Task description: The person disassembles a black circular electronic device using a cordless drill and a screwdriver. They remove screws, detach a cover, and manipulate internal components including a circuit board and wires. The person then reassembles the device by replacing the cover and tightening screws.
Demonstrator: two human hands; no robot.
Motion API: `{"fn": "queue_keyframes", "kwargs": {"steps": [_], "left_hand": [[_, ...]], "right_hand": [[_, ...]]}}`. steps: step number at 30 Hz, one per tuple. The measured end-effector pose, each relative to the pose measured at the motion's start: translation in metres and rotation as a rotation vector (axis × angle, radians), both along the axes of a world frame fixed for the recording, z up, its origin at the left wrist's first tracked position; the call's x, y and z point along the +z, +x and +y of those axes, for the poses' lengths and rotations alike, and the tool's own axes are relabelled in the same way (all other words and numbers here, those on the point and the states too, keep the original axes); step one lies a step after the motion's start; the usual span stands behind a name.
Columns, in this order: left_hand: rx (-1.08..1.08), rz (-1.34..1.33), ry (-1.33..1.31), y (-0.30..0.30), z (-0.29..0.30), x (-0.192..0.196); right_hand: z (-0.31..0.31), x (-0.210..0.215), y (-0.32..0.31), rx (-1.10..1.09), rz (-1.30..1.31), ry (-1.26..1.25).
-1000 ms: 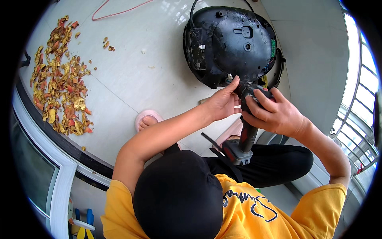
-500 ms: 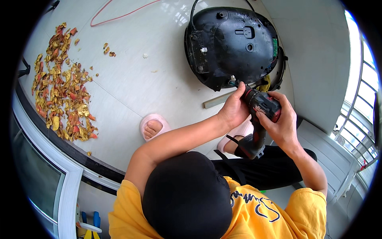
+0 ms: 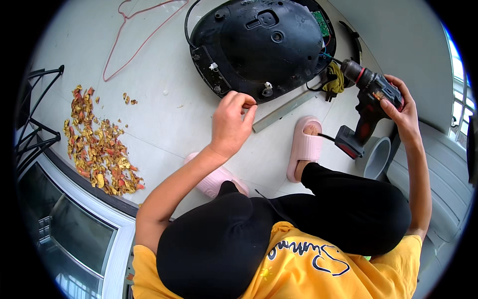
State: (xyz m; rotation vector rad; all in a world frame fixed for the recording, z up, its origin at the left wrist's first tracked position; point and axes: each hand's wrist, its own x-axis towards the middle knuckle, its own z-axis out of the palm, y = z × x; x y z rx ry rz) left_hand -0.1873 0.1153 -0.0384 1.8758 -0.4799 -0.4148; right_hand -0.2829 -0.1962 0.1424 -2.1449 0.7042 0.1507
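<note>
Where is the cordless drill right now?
In the head view, the cordless drill is at the right, gripped in the right hand, just right of the black appliance shell on the floor.

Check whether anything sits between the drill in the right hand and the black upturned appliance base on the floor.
Nothing solid blocks it. The drill in the right hand is off the base's right edge; only a yellowish rag and loose wires lie in the gap there.
</note>
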Motion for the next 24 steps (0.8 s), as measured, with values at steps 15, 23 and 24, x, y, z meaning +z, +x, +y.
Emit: {"fn": "queue_keyframes", "kwargs": {"steps": [15,23,24], "left_hand": [[-0.359,-0.522,0.607,0.021,-0.045,0.022],[-0.295,-0.637,0.774,0.003,-0.074,0.008],[-0.300,-0.652,0.802,0.003,-0.076,0.009]], "right_hand": [[-0.113,-0.258,-0.253,-1.012,-0.389,0.852],[-0.117,-0.270,-0.262,-1.015,-0.295,0.827],[-0.120,-0.268,-0.260,-0.975,-0.246,0.803]]}}
